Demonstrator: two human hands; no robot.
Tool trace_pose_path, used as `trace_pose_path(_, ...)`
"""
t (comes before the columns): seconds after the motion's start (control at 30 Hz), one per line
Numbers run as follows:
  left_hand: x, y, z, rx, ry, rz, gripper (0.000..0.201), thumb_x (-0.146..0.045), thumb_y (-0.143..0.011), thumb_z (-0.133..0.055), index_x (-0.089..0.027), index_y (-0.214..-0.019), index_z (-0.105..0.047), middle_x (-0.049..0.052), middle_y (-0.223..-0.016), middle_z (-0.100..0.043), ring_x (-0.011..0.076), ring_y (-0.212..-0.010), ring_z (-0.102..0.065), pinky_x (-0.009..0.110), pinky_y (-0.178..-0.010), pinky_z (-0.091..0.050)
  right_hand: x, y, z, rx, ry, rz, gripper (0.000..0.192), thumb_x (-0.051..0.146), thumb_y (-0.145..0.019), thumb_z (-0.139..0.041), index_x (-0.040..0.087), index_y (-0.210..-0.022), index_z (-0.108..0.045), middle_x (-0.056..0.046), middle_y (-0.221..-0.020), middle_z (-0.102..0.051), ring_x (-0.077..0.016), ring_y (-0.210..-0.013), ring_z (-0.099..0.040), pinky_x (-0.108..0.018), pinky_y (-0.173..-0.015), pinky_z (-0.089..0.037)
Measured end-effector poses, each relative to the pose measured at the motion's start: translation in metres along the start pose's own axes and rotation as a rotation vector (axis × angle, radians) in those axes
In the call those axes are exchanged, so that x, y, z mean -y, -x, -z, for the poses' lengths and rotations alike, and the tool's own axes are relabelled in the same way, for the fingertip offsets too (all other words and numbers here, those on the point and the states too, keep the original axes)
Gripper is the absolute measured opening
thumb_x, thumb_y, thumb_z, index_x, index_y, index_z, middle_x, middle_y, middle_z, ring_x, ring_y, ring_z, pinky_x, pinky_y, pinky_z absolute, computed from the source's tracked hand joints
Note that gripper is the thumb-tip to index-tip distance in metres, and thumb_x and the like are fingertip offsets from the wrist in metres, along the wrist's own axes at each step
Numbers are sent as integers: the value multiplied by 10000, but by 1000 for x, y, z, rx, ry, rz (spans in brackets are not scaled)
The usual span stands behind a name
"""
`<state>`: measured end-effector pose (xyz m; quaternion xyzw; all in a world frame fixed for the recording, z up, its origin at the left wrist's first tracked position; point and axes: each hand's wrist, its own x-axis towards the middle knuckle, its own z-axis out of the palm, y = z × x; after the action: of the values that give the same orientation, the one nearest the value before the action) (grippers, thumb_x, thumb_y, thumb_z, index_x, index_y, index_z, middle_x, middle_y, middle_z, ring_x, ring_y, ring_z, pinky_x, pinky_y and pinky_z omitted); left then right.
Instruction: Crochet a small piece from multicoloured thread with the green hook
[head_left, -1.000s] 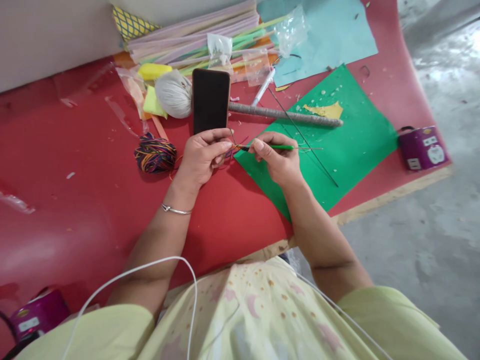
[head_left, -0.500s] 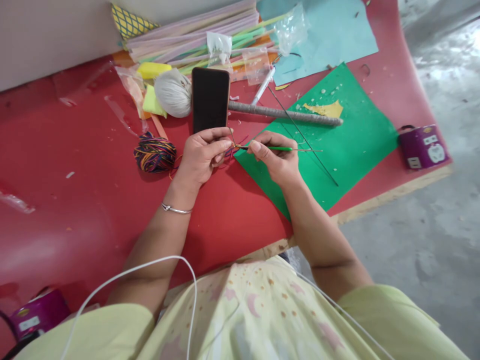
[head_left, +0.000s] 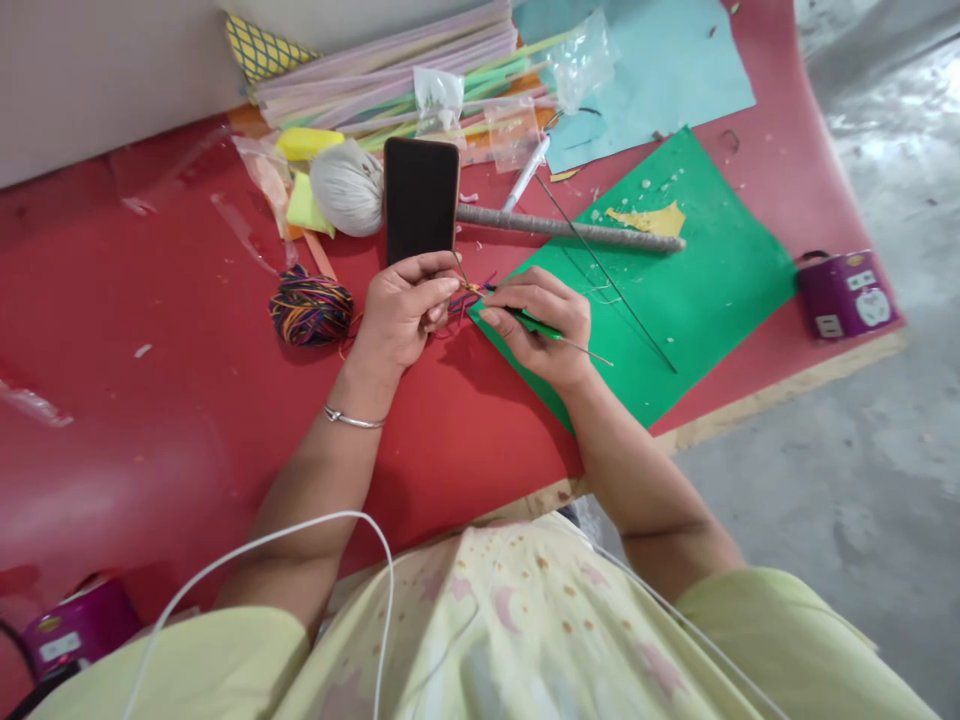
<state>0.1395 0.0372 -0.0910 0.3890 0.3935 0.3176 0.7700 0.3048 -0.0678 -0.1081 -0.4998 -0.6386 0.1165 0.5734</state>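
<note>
Head view: the left hand [head_left: 403,312] is closed, pinching multicoloured thread ends [head_left: 466,297] at its fingertips. The right hand [head_left: 541,325] is closed around a thin green-wrapped wire [head_left: 564,339], whose tip meets the thread between both hands, above the near corner of the green paper sheet [head_left: 675,280]. A multicoloured thread ball [head_left: 310,307] rests on the red tabletop [head_left: 187,400] beside the left hand; a dark phone [head_left: 421,199] lies just beyond.

A floor-level craft workspace — coloured paper sheets [head_left: 679,270], yarn ball [head_left: 310,306], bare concrete [head_left: 862,480].
</note>
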Motion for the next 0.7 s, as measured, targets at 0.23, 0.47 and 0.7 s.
trace_pose_path(0.23, 0, -1, 0, 3, 40, -6, 326, -52, -616, -759, -150, -926, -773, -6, -741, -726, 17, -438, -430, 176, -411, -293, -1, 1, 0, 27, 44, 69, 184, 346, -958, -790, 266, -1122, -808, -59, -1007, -798, -199, -915, -767, -368, -837, -640)
trace_pose_path(0.47, 0, -1, 0, -4, 19, -3, 316, -48, -627, -749, -149, -926, -771, 4, -759, -737, 17, -443, -432, 179, -417, -298, 3, 0, 1, 35, 65, 35, 141, 314, -964, -774, 273, -1095, -805, -53, -1006, -794, -202, -924, -772, -375, -844, -647)
trace_pose_path(0.7, 2, -2, 1, 2, 12, -17, 301, -52, -654, -761, -158, -935, -768, -3, -763, -734, 18, -436, -417, 186, -414, -297, 3, -2, 0, -16, 0, 25, 95, 315, -958, -782, 269, -1037, -808, -40, -952, -803, -194, -882, -770, -366, -816, -642)
